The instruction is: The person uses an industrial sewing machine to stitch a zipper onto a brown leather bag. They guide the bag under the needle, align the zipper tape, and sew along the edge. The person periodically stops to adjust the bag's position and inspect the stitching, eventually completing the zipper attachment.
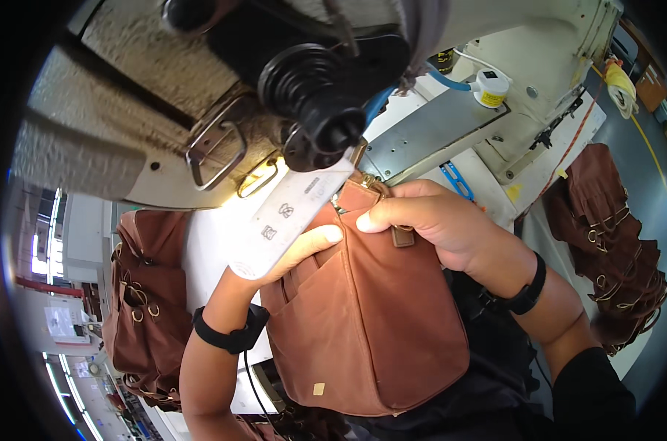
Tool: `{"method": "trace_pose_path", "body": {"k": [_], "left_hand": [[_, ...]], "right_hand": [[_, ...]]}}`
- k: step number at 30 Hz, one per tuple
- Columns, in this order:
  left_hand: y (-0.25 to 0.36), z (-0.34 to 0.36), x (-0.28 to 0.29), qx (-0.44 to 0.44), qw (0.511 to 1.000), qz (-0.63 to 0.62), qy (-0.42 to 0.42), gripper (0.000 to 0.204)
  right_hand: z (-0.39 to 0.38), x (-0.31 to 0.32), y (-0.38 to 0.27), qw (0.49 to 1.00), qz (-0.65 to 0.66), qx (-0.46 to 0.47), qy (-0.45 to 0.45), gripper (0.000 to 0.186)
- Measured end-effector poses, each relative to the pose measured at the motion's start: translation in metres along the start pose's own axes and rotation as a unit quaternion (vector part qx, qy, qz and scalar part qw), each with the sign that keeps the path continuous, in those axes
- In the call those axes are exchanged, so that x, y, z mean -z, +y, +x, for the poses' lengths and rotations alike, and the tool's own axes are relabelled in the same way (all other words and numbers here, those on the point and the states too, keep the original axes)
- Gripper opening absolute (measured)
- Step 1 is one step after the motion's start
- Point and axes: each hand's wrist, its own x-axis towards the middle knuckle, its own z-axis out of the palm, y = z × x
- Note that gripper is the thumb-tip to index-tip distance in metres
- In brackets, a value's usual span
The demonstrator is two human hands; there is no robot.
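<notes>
A brown bag (392, 316) lies upright beneath the sewing machine head (315, 103), with a small tan patch low on its front. My left hand (296, 257) holds its upper left part, thumb on the bag and the rest mostly hidden under a white printed guard plate (282, 220). My right hand (443, 231) grips the upper right of the bag, thumb pressed beside the central seam, just below a brown leather tab (359, 195) with metal hardware. A small dark leather piece (403, 235) hangs under my right thumb. The needle area is hidden.
Piled brown bags lie at left (146, 309) and right (594, 242). Behind are a metal bed plate (436, 125), a small white container (489, 90), a blue tool (454, 180), a cord and a yellow-white cloth roll (620, 88).
</notes>
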Motion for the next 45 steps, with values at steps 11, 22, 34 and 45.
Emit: {"method": "trace_pose_path", "body": {"k": [11, 22, 34, 45], "left_hand": [[-0.004, 0.004, 0.003, -0.002, 0.993, -0.117, 0.028, 0.026], [0.039, 0.005, 0.021, -0.017, 1.000, 0.011, 0.006, 0.055], [0.003, 0.013, 0.015, -0.054, 0.996, -0.072, -0.002, 0.074], [0.012, 0.012, 0.018, 0.009, 0.996, -0.083, -0.017, 0.030]], "right_hand": [[0.001, -0.009, -0.007, 0.996, -0.052, 0.054, 0.040, 0.024], [-0.015, -0.035, -0.021, 0.753, -0.527, 0.268, 0.288, 0.029], [-0.012, -0.034, -0.024, 0.509, -0.710, 0.361, 0.326, 0.027], [-0.005, -0.011, -0.028, 0.894, -0.249, 0.362, 0.083, 0.020]]}}
